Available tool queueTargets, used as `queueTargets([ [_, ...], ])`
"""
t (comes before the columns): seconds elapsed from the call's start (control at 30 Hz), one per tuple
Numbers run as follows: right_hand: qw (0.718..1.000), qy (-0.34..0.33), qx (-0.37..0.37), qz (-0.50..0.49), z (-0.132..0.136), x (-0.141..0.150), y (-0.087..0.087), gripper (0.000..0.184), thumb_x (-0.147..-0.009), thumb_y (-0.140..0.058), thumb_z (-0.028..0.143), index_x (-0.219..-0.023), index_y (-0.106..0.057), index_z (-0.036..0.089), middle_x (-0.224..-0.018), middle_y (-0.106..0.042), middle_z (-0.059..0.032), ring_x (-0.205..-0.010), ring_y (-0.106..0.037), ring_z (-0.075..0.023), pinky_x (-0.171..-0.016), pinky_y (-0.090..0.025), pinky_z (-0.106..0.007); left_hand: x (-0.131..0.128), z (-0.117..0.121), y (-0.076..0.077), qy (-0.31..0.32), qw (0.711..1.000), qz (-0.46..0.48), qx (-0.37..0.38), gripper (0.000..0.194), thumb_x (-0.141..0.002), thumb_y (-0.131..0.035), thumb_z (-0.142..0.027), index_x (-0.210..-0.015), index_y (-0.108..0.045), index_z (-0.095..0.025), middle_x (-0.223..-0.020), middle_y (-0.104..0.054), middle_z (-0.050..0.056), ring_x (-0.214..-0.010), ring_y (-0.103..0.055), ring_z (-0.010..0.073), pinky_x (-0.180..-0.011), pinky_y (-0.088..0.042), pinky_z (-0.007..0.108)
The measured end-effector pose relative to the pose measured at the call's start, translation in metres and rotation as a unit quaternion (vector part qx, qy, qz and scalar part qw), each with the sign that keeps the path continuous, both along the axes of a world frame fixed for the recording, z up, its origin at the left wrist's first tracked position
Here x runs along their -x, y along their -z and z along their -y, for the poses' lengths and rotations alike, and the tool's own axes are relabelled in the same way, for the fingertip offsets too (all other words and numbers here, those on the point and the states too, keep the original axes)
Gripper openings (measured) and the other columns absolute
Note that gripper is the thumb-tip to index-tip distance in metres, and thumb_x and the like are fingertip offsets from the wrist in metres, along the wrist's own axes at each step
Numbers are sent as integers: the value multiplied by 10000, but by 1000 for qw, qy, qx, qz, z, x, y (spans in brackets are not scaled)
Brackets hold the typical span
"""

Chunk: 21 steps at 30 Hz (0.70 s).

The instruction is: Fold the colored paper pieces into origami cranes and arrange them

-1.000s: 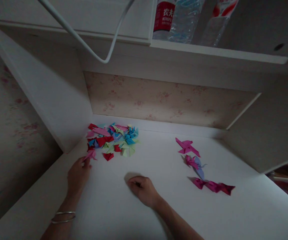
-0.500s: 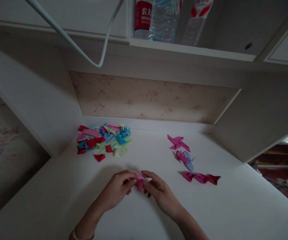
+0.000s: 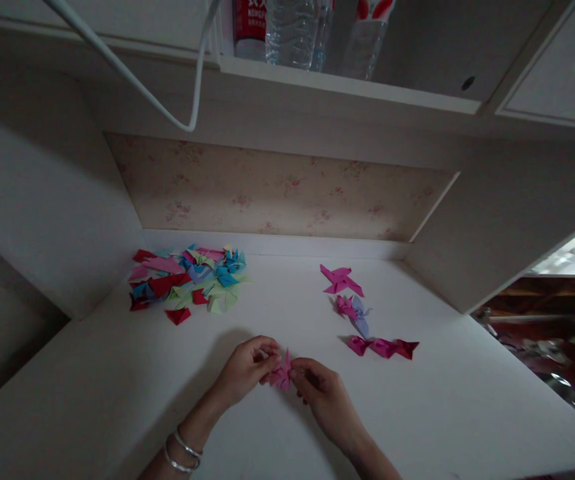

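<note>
Both my hands meet over the white desk (image 3: pixel 92 373) near its front middle. My left hand (image 3: pixel 245 368) and my right hand (image 3: pixel 320 395) pinch a small pink folded paper piece (image 3: pixel 282 375) between their fingertips. A heap of several coloured folded paper pieces (image 3: pixel 187 277) lies at the back left, apart from my hands. To the right lie folded pink shapes: a pink pinwheel-like piece (image 3: pixel 340 280), a pink and lilac piece (image 3: pixel 353 310), and a pink-and-red joined strip (image 3: pixel 382 347).
A white side panel (image 3: pixel 42 200) walls the left, another slanted panel (image 3: pixel 507 227) the right. A flowered back wall (image 3: pixel 277 193) closes the nook. Above, a shelf holds water bottles (image 3: pixel 287 30), and a white cable (image 3: pixel 167 100) hangs down.
My left hand took a pink piece from beside the heap and carried it to the front middle, where my right hand joined it. The view has shifted right.
</note>
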State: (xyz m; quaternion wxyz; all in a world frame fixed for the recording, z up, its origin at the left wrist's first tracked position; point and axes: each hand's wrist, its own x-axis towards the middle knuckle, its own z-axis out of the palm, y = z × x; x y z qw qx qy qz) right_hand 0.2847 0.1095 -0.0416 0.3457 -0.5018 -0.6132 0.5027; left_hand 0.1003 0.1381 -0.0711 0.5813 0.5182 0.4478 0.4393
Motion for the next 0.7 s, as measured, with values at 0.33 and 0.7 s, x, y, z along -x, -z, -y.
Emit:
queueTargets([
  [0.33,999,25,-29,5,0,12,12,298,-852,-555,452,-873,-689,187,-734,-633,-23,-603,-495,-127,-550,-371,-227,0,2,0,-76,996,39,23,397,-711,-716,-416,-951,-569,-136,-803,-611,22,-434,-513,61,-383,-390,187],
  [0.7,990,110,8,-85,-4,17,12,390,-826,-563,536,-941,-651,175,-633,-535,12,-547,-451,-120,-503,-340,-227,0,2,1,-3,998,43,47,389,-757,-662,-468,-915,-667,-112,-671,-610,31,-510,-553,111,-414,-413,196],
])
